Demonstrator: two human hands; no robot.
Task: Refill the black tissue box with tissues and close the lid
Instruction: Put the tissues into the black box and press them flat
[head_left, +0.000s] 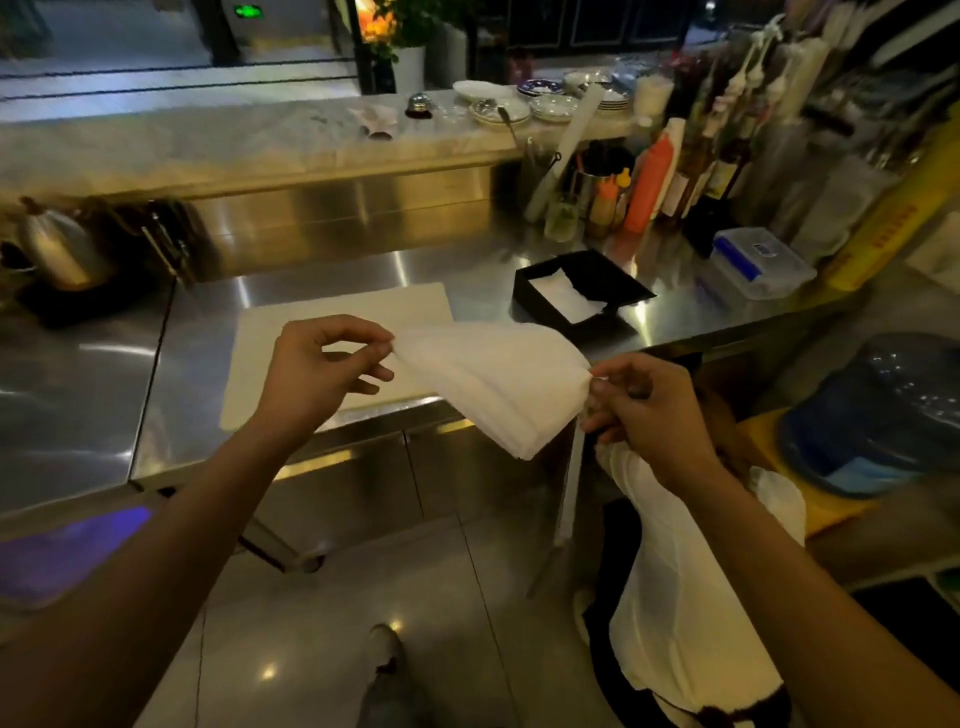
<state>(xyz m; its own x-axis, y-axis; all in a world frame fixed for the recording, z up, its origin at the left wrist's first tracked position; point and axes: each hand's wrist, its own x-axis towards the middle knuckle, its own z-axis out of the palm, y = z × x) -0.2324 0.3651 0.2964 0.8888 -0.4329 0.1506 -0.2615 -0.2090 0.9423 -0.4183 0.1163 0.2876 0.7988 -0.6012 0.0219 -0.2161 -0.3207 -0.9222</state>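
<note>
Above the near edge of the steel bench (311, 291), two bare hands held a stack of white tissues (488, 379) in the air. The left hand (317, 374) pinched the left corner of the stack between thumb and fingertips, and the right hand (649, 410) gripped the right corner in the same way, so both hands were closed on the tissues and well apart from each other. The stack hung slack between them and sagged toward the floor at its near corner.

Farther on the bench, to the right, stood the black tissue box (582, 293). It was open at the top and some white tissues (566, 301) lay inside it. I cannot tell where its lid was. A white cutting board (343, 317) lay flat on the bench behind the left hand. A clear plastic container with blue clips (753, 265) stood to the right of the box, and an orange squeeze bottle (647, 189) stood among other bottles at the far right. White plates (519, 101) were on the far marble counter. A white plastic bag (685, 597) hung below the right hand.
</note>
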